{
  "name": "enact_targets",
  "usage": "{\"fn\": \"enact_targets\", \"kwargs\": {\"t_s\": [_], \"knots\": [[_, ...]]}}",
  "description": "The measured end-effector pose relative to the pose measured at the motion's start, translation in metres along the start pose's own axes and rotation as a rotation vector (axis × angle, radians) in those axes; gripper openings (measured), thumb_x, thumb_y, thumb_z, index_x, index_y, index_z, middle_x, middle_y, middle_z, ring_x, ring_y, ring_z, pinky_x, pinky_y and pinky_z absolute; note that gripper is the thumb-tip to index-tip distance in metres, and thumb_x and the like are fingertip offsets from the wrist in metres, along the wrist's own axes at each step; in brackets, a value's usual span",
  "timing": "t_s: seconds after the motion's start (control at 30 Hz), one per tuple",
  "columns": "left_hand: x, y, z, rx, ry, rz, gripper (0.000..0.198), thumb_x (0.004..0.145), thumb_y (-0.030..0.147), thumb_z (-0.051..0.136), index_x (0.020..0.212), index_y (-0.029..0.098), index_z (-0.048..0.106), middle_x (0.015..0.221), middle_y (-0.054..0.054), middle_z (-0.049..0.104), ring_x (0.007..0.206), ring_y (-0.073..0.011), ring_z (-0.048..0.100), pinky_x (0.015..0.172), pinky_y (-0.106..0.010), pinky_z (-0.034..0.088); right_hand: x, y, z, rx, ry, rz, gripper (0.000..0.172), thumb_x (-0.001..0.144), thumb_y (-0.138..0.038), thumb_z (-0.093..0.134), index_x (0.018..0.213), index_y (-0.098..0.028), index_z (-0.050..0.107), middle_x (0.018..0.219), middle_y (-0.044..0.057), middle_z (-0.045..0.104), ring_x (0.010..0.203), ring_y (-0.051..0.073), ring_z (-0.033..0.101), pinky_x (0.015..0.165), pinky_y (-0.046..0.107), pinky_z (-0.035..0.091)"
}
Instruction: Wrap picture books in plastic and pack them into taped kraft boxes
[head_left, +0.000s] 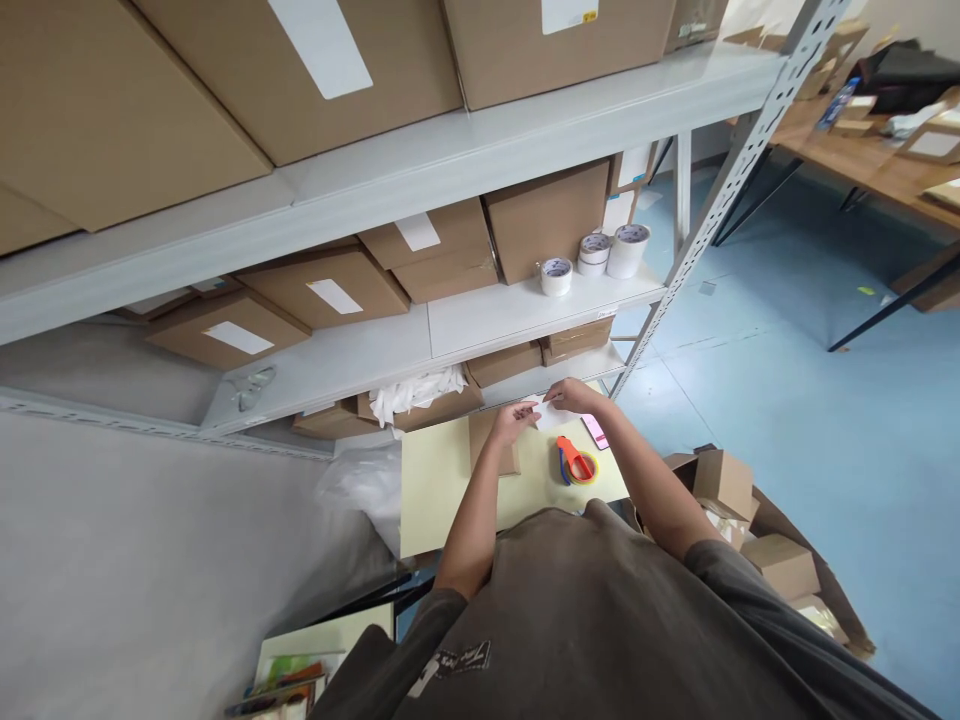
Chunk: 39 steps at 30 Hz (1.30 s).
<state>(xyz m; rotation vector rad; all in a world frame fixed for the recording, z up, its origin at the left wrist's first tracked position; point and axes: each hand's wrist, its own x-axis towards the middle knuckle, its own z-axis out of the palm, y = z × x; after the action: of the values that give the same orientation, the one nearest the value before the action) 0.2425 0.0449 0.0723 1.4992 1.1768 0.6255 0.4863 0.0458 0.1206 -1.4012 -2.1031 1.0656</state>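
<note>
Over the small pale-yellow table [435, 490], both my hands are at a small white sheet of paper [553, 416], perhaps a label. My left hand [514, 421] has its fingers curled at the sheet's left edge. My right hand [571, 395] pinches its upper edge. Beneath my left wrist lies a flat brown cardboard box [510, 460], partly covered by the forearm. An orange tape dispenser [574, 458] with a yellow-edged roll rests nearer my body. Right of it is a pink-screened phone [595, 432].
A grey metal shelf [480, 160] with cardboard boxes rises in front. White tape rolls [556, 277] stand on its middle level. To my right, a large open carton [817, 570] holds smaller boxes. A wooden table [877, 160] stands farther right.
</note>
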Motion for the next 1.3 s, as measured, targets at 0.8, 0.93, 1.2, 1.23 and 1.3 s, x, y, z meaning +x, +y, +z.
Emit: {"fn": "enact_targets", "kwargs": {"t_s": [0.8, 0.93, 1.2, 1.23, 1.3], "knots": [[-0.103, -0.021, -0.034, -0.393, 0.401, -0.264, 0.052, 0.083, 0.055, 0.079, 0.116, 0.015, 0.075, 0.117, -0.016, 0.080, 0.104, -0.0273, 0.078, 0.075, -0.031, 0.055, -0.023, -0.057, 0.145, 0.781, 0.236, 0.153, 0.036, 0.092, -0.058, 0.064, 0.094, -0.023, 0.072, 0.100, 0.007, 0.080, 0.095, 0.023, 0.074, 0.088, 0.038, 0.059], [-0.101, -0.015, -0.031, -0.338, 0.375, -0.261, 0.054, 0.086, 0.058, 0.077, 0.117, 0.015, 0.074, 0.117, -0.017, 0.080, 0.104, -0.0278, 0.078, 0.077, -0.033, 0.056, -0.024, -0.059, 0.138, 0.827, 0.254, 0.133, 0.032, 0.091, -0.055, 0.066, 0.090, -0.023, 0.072, 0.094, 0.006, 0.079, 0.091, 0.022, 0.073, 0.088, 0.037, 0.057], [-0.102, 0.006, -0.023, -0.182, 0.564, -0.170, 0.065, 0.078, 0.047, 0.090, 0.133, 0.020, 0.070, 0.124, -0.014, 0.076, 0.110, -0.0248, 0.074, 0.093, -0.036, 0.059, -0.028, -0.063, 0.128, 0.858, 0.221, 0.013, 0.034, 0.093, -0.058, 0.070, 0.091, -0.024, 0.074, 0.091, 0.004, 0.076, 0.087, 0.021, 0.069, 0.086, 0.036, 0.055], [-0.103, 0.011, -0.022, -0.184, 0.527, -0.117, 0.057, 0.078, 0.050, 0.089, 0.124, 0.019, 0.074, 0.121, -0.014, 0.078, 0.108, -0.0254, 0.075, 0.094, -0.037, 0.059, -0.028, -0.063, 0.127, 0.857, 0.223, -0.006, 0.033, 0.093, -0.058, 0.070, 0.091, -0.024, 0.075, 0.090, 0.004, 0.076, 0.087, 0.021, 0.068, 0.086, 0.035, 0.055], [-0.106, 0.021, -0.019, -0.239, 0.381, -0.051, 0.048, 0.079, 0.054, 0.088, 0.108, 0.018, 0.080, 0.109, -0.013, 0.080, 0.101, -0.0266, 0.076, 0.093, -0.039, 0.060, -0.028, -0.063, 0.125, 0.845, 0.230, -0.039, 0.032, 0.093, -0.056, 0.071, 0.091, -0.025, 0.076, 0.090, 0.003, 0.075, 0.087, 0.021, 0.068, 0.085, 0.035, 0.054]]}}
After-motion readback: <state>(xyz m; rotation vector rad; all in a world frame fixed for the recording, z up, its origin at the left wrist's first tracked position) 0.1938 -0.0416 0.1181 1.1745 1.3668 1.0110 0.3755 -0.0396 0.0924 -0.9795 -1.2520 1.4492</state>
